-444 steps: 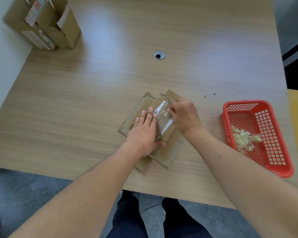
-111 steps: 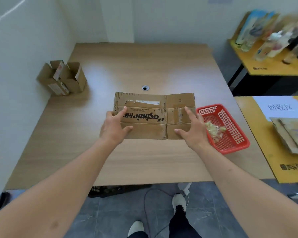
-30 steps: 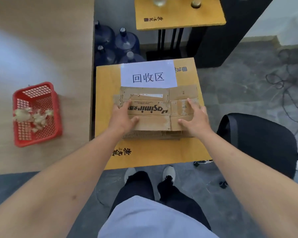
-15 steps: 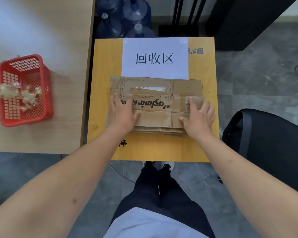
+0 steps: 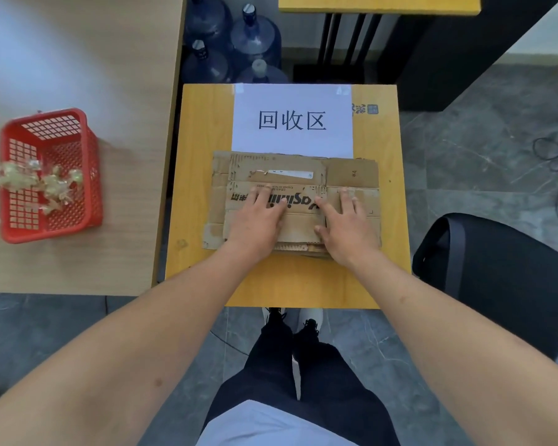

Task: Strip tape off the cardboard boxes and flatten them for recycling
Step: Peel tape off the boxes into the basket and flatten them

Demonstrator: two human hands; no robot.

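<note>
Cardboard, the flattened box, lies atop a stack on the yellow table. Left hand and right hand press it with flat, spread fingers. Released, springy folds may lift and slide it off.

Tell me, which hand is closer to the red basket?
The left hand. It presses flat on the flattened cardboard, on the side towards the red basket. The right hand presses the cardboard further from it.
</note>
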